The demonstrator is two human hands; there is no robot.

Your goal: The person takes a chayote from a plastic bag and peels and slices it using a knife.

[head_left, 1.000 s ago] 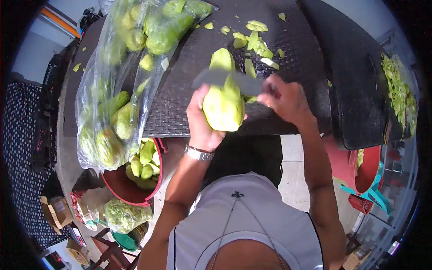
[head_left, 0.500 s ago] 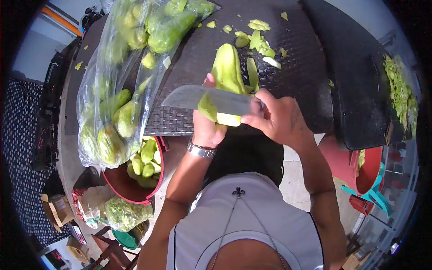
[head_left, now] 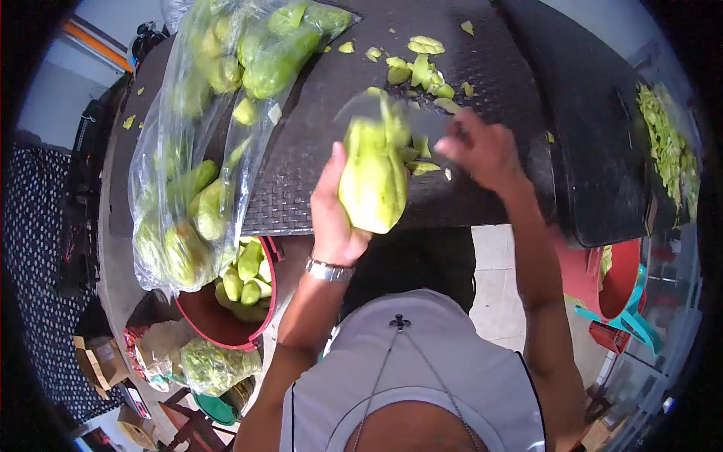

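Observation:
My left hand (head_left: 334, 215) wraps around the lower left side of a pale green, ridged chayote (head_left: 371, 184), holding it above the near edge of the table. In my right hand (head_left: 486, 151) is a knife (head_left: 428, 124) with a wide blade. Motion blurs both the blade and the fingers. The blade crosses the far end of the chayote, where a strip of peel (head_left: 392, 117) stands up. Cut peel and scraps (head_left: 425, 75) lie on the table beyond.
A clear plastic bag (head_left: 248, 143) of chayotes lies along the left of the dark woven table (head_left: 279, 203). Below it stands a red bucket (head_left: 267, 320) with peeled pieces. Another red bucket (head_left: 584, 279) is at the right, near leafy greens (head_left: 666, 151).
The knife has moved from the near end of the chayote to its far end, swinging away from me. The chayote is turned, and the slice on the blade is gone from there.

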